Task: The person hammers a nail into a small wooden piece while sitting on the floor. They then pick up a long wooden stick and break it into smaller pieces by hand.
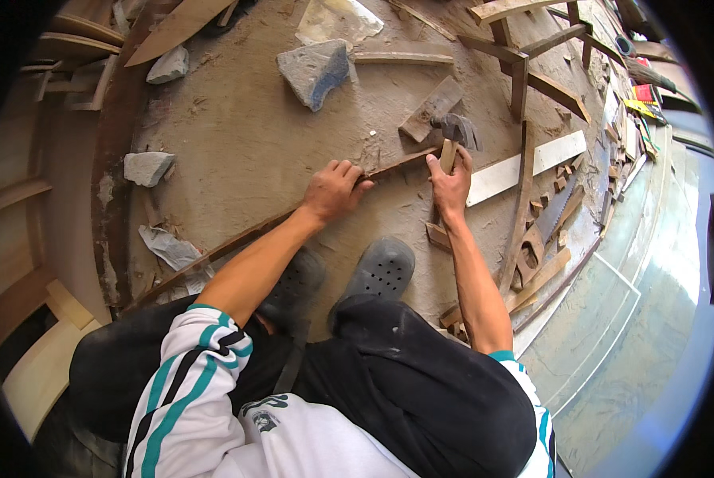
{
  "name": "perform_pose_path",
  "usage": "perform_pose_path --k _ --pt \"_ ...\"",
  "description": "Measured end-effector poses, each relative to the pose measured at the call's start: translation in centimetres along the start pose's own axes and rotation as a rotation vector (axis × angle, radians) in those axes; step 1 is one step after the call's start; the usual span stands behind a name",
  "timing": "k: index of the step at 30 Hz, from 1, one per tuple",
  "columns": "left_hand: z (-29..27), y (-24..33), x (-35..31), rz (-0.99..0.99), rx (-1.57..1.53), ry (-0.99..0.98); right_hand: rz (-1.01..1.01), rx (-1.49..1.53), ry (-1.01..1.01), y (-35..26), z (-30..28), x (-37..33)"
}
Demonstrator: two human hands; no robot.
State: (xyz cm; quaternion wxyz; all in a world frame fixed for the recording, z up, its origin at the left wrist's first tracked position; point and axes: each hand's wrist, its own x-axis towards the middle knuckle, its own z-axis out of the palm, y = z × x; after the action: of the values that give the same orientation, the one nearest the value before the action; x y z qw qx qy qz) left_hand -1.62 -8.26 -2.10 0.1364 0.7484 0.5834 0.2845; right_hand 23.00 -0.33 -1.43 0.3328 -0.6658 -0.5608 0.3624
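Note:
My left hand (337,190) is closed, fingers curled over a long, thin wooden strip (265,226). The strip runs slantwise from the lower left up toward my right hand. In my right hand (450,182) is a hammer (458,130), gripped by its light wooden handle close under the dark metal claw head. The hammer head is beside the strip's far end. Just beyond it lies a short wooden block (431,109). Part of the strip under my left fingers is hidden.
Stone chunks (313,73) and a smaller grey stone (148,168) lie ahead and left. A wooden frame (524,68) stands at far right. A handsaw (550,227), a white board (526,168) and offcuts lie right. Glass sheets (636,319) are beyond. My shoes (382,271) are close below.

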Motion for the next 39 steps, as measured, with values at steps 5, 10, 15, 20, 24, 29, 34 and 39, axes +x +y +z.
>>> perform_pose_path --k 5,10,15,20,24,29,34,39 --pt "-0.3 0.3 0.8 -0.098 -0.036 -0.054 -0.005 0.0 0.027 0.4 -1.0 1.2" --pt "0.0 1.3 6.1 -0.609 -0.147 -0.345 -0.045 -0.106 0.013 1.6 -0.5 1.7" --pt "0.5 2.7 9.8 -0.666 0.016 -0.524 -0.119 -0.147 0.095 1.9 0.2 1.3" --pt "2.0 1.9 9.2 -0.529 0.076 -0.517 -0.082 -0.106 0.086 1.7 0.2 1.4" --pt "2.0 1.4 8.4 -0.455 -0.016 -0.472 -0.046 -0.063 0.052 0.4 -0.3 1.0" --pt "1.1 2.4 8.3 -0.479 -0.197 -0.378 -0.18 -0.16 0.157 2.3 -0.6 1.5" --pt "1.2 1.3 6.1 -0.469 -0.387 -0.24 -0.192 -0.14 0.144 1.9 -0.3 1.6" --pt "1.4 2.8 5.7 -0.16 -0.291 -0.183 -0.18 -0.136 0.096 2.3 0.2 2.3"
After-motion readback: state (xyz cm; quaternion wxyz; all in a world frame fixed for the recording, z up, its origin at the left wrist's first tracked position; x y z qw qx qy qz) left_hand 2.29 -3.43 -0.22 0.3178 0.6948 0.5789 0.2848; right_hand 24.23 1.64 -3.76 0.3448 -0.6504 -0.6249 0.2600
